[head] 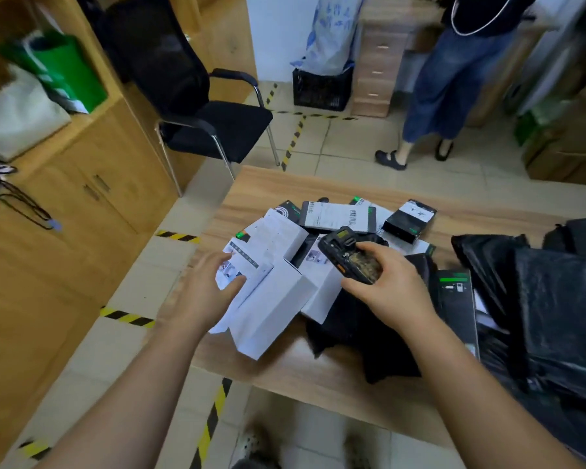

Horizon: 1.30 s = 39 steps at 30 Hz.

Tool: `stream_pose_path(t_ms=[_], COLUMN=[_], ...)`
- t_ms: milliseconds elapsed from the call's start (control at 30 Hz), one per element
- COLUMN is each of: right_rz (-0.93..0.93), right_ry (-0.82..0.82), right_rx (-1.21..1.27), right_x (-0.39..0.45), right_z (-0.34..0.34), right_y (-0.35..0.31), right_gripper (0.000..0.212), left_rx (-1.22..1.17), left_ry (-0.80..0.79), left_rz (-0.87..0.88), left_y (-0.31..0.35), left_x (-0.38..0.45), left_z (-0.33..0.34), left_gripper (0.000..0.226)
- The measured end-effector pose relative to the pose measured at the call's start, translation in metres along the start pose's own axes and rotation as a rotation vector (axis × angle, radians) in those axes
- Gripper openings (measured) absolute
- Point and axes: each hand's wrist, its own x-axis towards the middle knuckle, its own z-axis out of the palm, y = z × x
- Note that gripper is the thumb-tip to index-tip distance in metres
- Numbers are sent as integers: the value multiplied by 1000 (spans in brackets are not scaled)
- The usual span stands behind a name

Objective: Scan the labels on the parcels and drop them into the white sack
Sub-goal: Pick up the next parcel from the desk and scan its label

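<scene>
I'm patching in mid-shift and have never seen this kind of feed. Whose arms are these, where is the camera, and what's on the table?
There is one picture, from a camera on the worker's head, looking down. The two bare arms are the worker's own. The right hand holds a black handheld scanner. The left hand reaches onto a white printed parcel box. The wooden table carries a heap of white and black boxes, a labelled flat parcel and black plastic bags. No white sack is clearly identifiable.

White parcel boxes (278,299) sit among black ones with green accents (410,220); the scanner (351,255) is black, the table (318,370) pale woodgrain, the floor tape (127,316) yellow-and-black striped, and the blurred bags (555,306) look glossy black.
</scene>
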Motion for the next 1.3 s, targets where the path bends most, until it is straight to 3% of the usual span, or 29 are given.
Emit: stream_pose_path(t_ms=[167,367,467,667,900,1133,1300], right_rz=[98,177,203,205,212,256,272], right_ry=[58,141,152,158,228,319,356], right_rx=[0,-9,-21,-29,2,2,14], right_x=[-10,-35,-45,-50,-53,-60,-63], right_z=[33,57,61,62,47,-6,-48], right_y=[-22,-30,-36,-42,-39,-8,25], right_gripper=[65,65,65,65,65,66,66], left_rx=[14,205,244,273,118,14,3], left_ry=[-100,-269,-285,-238,-103,-123,-253], left_rz=[20,-1,-11,-25,86,204,207], left_y=[-41,-71,-79,-81,-34,60,108], left_x=[24,39,37,34,49,44,24], left_z=[-6,16,20,11,-10,6,40], left_gripper=[62,96,103,102,95,89,82])
